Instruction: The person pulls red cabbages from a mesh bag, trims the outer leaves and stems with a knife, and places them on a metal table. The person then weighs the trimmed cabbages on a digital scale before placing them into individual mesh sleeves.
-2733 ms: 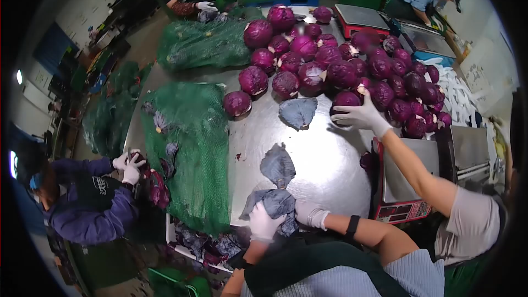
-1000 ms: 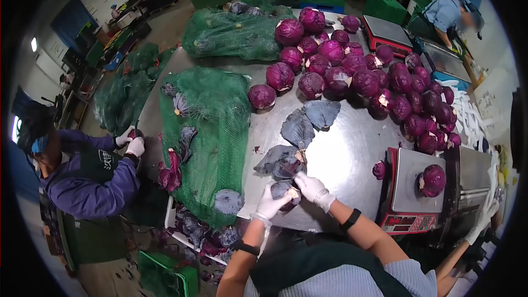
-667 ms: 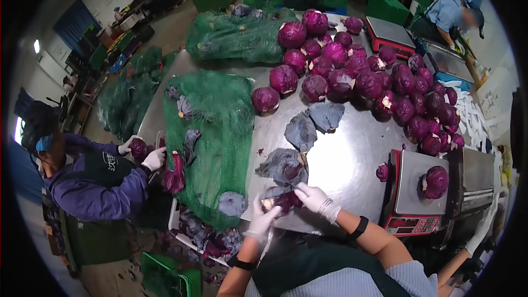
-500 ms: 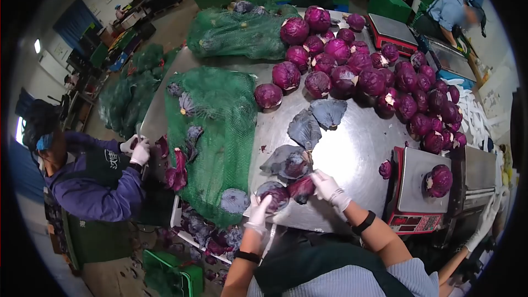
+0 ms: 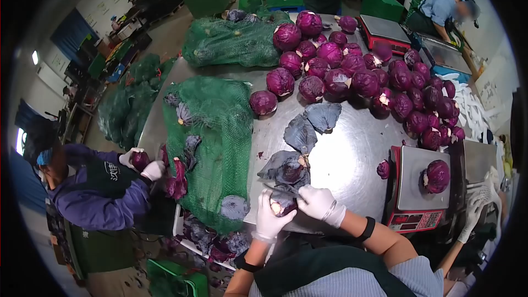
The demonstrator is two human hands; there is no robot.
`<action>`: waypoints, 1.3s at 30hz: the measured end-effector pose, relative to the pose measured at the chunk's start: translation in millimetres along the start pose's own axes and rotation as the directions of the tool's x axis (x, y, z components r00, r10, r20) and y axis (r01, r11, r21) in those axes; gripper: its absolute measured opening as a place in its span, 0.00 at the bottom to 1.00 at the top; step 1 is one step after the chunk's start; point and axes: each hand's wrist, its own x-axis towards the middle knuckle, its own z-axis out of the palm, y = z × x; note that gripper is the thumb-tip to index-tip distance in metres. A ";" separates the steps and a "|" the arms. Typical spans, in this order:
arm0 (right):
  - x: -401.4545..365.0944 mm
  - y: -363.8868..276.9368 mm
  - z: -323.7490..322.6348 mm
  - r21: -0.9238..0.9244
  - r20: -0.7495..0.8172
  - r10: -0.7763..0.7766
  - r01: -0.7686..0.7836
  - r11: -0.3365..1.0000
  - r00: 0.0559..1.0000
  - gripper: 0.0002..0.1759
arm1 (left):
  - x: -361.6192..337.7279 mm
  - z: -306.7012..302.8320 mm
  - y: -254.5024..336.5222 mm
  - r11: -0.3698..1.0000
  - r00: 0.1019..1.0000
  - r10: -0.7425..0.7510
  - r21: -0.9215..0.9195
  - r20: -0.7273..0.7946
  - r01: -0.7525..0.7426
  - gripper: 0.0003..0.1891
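Near the front edge of the metal table, my gloved left hand (image 5: pixel 268 217) is wrapped round a red cabbage (image 5: pixel 286 204) with its pale cut stem showing. My gloved right hand (image 5: pixel 318 204) is closed at the cabbage's right side, its fingertips against a dark outer leaf; how much of the leaf they grip is partly hidden. Just beyond both hands lies a pile of dull outer leaves (image 5: pixel 285 168). Farther up are two more loose cabbage leaves, one (image 5: pixel 300 134) overlapping the other (image 5: pixel 323 116).
Green mesh sacks (image 5: pixel 212 132) lie at left; many red cabbages (image 5: pixel 352 65) cover the far right. One cabbage (image 5: pixel 437 176) sits on a red-framed scale (image 5: pixel 412 203). A co-worker (image 5: pixel 102 187) holds a cabbage at left; another person's gloved hand (image 5: pixel 472 214) is at right.
My right hand has come left to the cabbage, and the purple leaf at its fingers no longer shows there. The cabbage has turned, bringing its stem into view. The left co-worker's hands now show a cabbage.
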 end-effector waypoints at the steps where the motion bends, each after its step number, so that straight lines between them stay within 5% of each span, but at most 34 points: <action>1: 2.0 10.5 0.8 0.096 -0.076 -0.024 0.032 0.995 0.997 0.11 | 2.3 -5.5 5.6 0.996 1.000 0.014 -0.089 0.025 -0.012 0.43; 2: 7.0 22.0 -3.2 0.238 -0.058 0.077 -0.061 0.969 0.995 0.10 | 1.9 -8.2 17.9 0.813 0.983 -0.129 -0.553 0.129 0.179 0.43; 3: 11.5 39.8 -5.9 0.362 0.122 0.309 -0.332 0.871 0.943 0.12 | 0.0 -4.9 6.6 0.602 0.961 -0.193 -0.750 0.198 0.275 0.40; 5: 12.3 71.3 -4.7 0.388 0.069 0.483 -0.469 0.793 0.873 0.17 | -1.0 -5.8 -7.8 0.303 0.930 -0.287 -0.900 0.228 0.314 0.35; 7: 4.6 39.1 -23.6 0.401 0.091 0.424 -0.423 0.813 0.901 0.25 | -1.6 -0.7 -11.1 0.327 0.950 -0.291 -0.921 0.117 0.214 0.35; 9: -3.4 2.5 -27.0 0.445 0.314 0.371 -0.481 0.756 0.874 0.26 | 0.2 -0.4 10.4 0.339 0.918 -0.390 -0.915 0.074 0.218 0.38; 11: -7.4 -11.8 -10.5 0.426 0.302 0.335 -0.440 0.790 0.893 0.24 | 0.6 10.1 12.9 0.578 0.949 -0.288 -0.814 -0.128 0.065 0.42; 12: -7.5 -15.9 -6.5 0.536 0.371 0.394 -0.541 0.649 0.841 0.19 | -0.3 10.8 16.0 0.641 0.958 -0.229 -0.768 -0.173 0.014 0.44; 15: -7.7 -15.5 1.1 0.675 0.394 0.375 -0.541 0.501 0.839 0.13 | -1.9 13.9 11.2 0.637 0.949 -0.229 -0.771 -0.217 -0.023 0.46; 18: -7.1 -5.1 -3.4 0.725 0.457 0.360 -0.575 0.378 0.813 0.10 | -2.6 8.3 7.6 0.306 0.922 -0.387 -0.945 -0.012 0.116 0.42; 19: -10.3 3.3 -2.7 0.741 0.450 0.375 -0.574 0.350 0.810 0.11 | -3.3 6.6 3.4 0.117 0.901 -0.423 -0.981 0.094 0.157 0.42; 21: -13.9 28.9 -14.8 0.731 0.461 0.374 -0.583 0.354 0.805 0.13 | -2.3 -2.7 -24.7 -0.490 0.852 -0.208 -0.805 0.480 0.334 0.43; 23: -18.6 56.0 -27.4 0.613 0.381 0.486 -0.608 0.504 0.787 0.13 | -7.3 -5.5 -30.4 -0.500 0.854 -0.233 -0.811 0.465 0.304 0.43; 24: -23.7 64.7 -29.3 0.360 0.134 0.496 -0.509 0.782 0.858 0.14 | -8.2 -11.5 -30.9 -0.310 0.872 -0.243 -0.886 0.425 0.346 0.44; 25: -27.1 69.7 -29.8 0.013 -0.099 0.395 -0.396 0.918 0.913 0.15 | -7.5 -16.3 -30.0 -0.107 0.889 -0.241 -0.921 0.389 0.374 0.44; 26: -30.3 71.1 -29.3 0.187 -0.045 0.435 -0.420 0.888 0.899 0.17 | -2.6 -17.9 -27.9 0.247 0.957 -0.177 -0.931 0.229 0.268 0.42; 27: -31.8 67.6 -22.4 0.278 0.002 0.435 -0.418 0.865 0.900 0.18 | 3.8 -26.3 -14.0 0.459 0.949 -0.134 -0.831 0.284 0.313 0.43; 29: -33.0 42.8 -19.6 0.372 0.145 0.317 -0.349 0.860 0.937 0.18 | 7.8 -26.7 -8.3 0.851 0.928 -0.059 -0.468 0.368 0.239 0.47; 30: -35.5 40.9 -6.0 0.478 0.198 0.259 -0.324 0.816 0.945 0.19 | 11.8 -21.7 -6.6 0.992 0.938 0.060 -0.127 0.343 -0.017 0.50; 31: -39.9 44.3 14.7 0.578 0.240 0.194 -0.301 0.759 0.951 0.19 | 7.5 -7.9 -15.6 0.984 0.940 0.104 0.106 0.324 -0.146 0.49; 33: -44.4 43.6 35.0 0.374 0.149 0.142 -0.189 0.908 0.979 0.22 | 1.0 18.0 -27.9 0.994 0.971 0.038 0.088 0.236 -0.061 0.49; 35: -38.1 30.8 15.2 0.480 0.517 0.384 -0.631 0.610 0.765 0.22 | -2.0 33.5 -39.5 0.999 0.980 -0.006 0.038 0.198 -0.001 0.50; 39: -45.4 40.8 26.1 0.384 0.248 0.266 -0.347 0.856 0.931 0.24 | -4.6 40.3 -36.2 0.997 0.984 -0.075 0.034 0.159 0.070 0.50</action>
